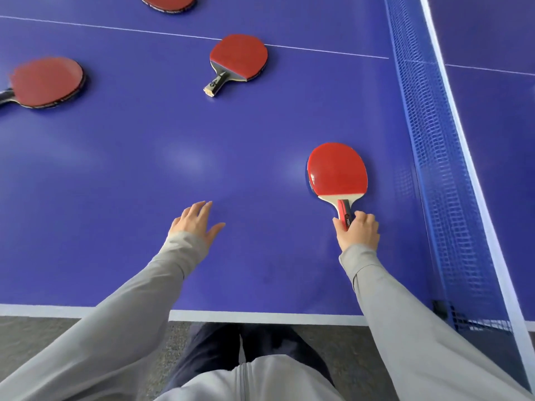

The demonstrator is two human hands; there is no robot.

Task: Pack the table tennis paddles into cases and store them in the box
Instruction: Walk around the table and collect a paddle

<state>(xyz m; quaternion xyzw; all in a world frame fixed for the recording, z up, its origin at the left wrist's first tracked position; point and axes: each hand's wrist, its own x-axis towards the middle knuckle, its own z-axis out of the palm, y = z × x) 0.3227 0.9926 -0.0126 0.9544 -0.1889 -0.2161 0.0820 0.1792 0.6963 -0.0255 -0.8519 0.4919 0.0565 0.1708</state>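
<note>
- Red rubber faces up on every paddle in view, so each lies flat on the blue tabletop [144, 169] with its handle free to be taken.
- The nearest paddle [337, 172] lies close beside the net [434, 169], blade pointing away from the person and handle towards them; that puts the handle straight under the right hand [359, 231].
- The right hand's fingers [366, 219] are curled round the red-and-black handle, thumb on one side, the rest on the other. The blade appears to rest on the tabletop, so this looks like the start of a pick-up rather than a carry.
- The left hand [197, 224] hovers low over bare tabletop, well apart from any paddle, its fingers spread and loose, holding nothing. It is probably waiting to steady or receive the paddle; whether it touches the surface cannot be told.
- Count of paddles: four. One in the right hand's grip, one short-handled paddle [238, 57] near the white centre line, one blurred paddle [47, 82] at the left edge, and one cut-off paddle [168, 1] at the top edge.
- Count of cases: none in view. Count of boxes: none in view; they may be somewhere outside the frame.
- Judged from this, packing is at its beginning: no paddle seen here is cased, and three lie scattered well apart, each needing its own reach.
</note>
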